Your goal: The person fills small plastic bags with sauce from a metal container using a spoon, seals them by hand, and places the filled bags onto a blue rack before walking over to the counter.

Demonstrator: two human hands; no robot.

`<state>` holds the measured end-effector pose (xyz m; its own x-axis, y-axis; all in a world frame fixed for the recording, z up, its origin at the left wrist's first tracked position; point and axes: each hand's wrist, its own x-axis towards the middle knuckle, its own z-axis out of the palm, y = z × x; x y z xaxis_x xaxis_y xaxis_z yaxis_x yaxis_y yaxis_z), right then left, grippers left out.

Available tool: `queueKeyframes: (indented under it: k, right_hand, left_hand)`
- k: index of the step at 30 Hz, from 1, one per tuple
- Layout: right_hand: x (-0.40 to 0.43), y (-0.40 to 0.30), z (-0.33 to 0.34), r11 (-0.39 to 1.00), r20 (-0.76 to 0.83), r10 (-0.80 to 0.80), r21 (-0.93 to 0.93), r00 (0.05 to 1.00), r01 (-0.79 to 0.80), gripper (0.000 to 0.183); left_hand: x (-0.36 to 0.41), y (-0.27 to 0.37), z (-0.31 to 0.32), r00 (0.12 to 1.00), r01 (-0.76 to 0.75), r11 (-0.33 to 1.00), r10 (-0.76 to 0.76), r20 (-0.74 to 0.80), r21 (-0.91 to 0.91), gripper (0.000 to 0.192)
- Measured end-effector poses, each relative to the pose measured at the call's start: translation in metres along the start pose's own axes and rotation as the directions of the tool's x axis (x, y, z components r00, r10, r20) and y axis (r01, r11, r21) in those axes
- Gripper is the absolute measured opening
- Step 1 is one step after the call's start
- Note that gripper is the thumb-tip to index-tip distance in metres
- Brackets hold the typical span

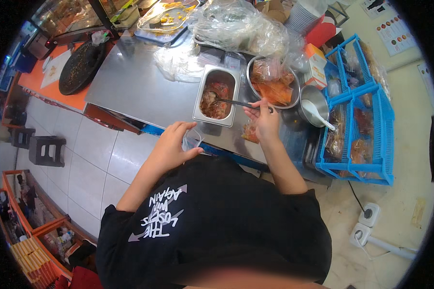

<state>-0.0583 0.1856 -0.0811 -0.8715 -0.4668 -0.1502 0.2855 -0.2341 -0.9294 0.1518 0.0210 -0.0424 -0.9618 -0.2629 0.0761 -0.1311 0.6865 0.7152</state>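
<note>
My left hand point(175, 142) holds a small clear plastic bag point(192, 140) with its mouth spread, just off the table's front edge. In my right hand point(264, 121) is the dark handle of a ladle point(235, 102). Its bowl rests in reddish-brown chunky food point(217, 104) inside a rectangular stainless steel pan point(198, 115). A filled plastic bag point(250, 132) with red and green contents lies on the table beside my right hand, partly hidden by it. Behind that hand stands a round metal bowl point(251, 85) holding orange-red food in plastic bags.
A small steel bowl point(313, 94) with a white spoon point(316, 113) stands at the right, near blue plastic baskets point(365, 166) of bagged food. Large plastic bags point(235, 27) and a tray point(166, 34) line the back. A black stone mortar point(82, 68) sits on the orange counter at left.
</note>
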Motion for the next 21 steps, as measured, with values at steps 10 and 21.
queueKeyframes:
  k: [10,21]
  right_hand:
    - [0.015,0.017,-0.005,0.97,-0.132,0.044,0.242,0.99,-0.011,0.036]
    - [0.021,0.03,-0.023,0.917,-0.128,0.108,0.396,0.986,-0.049,0.034]
  left_hand:
    - [-0.002,-0.001,-0.013,0.993,0.063,0.997,-0.067,-0.099,-0.05,0.061]
    - [0.002,-0.003,-0.023,0.973,0.055,0.993,-0.077,-0.217,-0.106,0.054]
